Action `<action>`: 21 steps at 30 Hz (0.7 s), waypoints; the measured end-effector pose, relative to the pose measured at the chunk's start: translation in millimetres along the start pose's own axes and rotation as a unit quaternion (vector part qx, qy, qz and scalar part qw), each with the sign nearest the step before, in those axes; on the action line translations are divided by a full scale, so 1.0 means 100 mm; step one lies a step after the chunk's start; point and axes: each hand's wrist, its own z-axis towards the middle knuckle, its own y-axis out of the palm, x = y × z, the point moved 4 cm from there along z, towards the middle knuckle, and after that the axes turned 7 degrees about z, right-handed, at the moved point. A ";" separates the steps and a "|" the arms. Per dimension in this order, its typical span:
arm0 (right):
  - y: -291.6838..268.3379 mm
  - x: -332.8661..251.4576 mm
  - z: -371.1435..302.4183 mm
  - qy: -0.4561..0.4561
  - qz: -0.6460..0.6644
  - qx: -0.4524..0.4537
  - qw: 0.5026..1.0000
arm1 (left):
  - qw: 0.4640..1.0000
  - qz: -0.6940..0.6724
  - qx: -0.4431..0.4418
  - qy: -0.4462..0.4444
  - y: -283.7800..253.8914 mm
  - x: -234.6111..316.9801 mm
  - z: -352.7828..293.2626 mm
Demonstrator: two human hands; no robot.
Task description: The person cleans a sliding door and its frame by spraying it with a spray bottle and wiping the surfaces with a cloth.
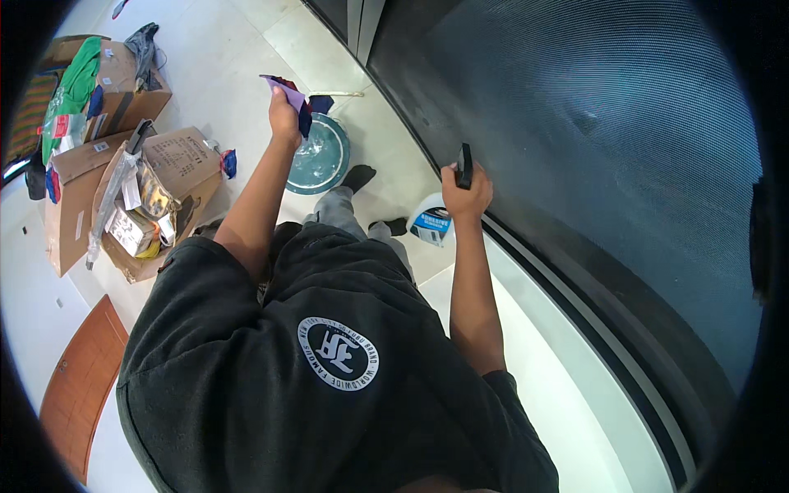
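Note:
My left hand (284,123) is closed around a folded cloth (289,92) in lilac, red and navy, held out above the floor. Below it stands a round teal tub or lid (325,164) with wet-looking white marks on its surface. Fingers wrapped, my right hand (468,195) grips a small black handheld object (465,164) whose kind I cannot make out. That hand is close to a large dark mesh-like panel (608,164) in a dark frame; whether it touches the panel is not clear.
By my feet stands a white jug (431,220) with a blue label, against the white ledge (559,345) under the panel. Open cardboard boxes (182,164) full of odds and ends crowd the left. A green cloth (76,82) drapes over one. A brown door (82,378) is lower left.

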 end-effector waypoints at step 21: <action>-0.44 -1.42 0.47 -0.215 0.149 -0.023 0.965 | 0.993 -0.010 -0.052 0.102 1.23 0.51 -0.14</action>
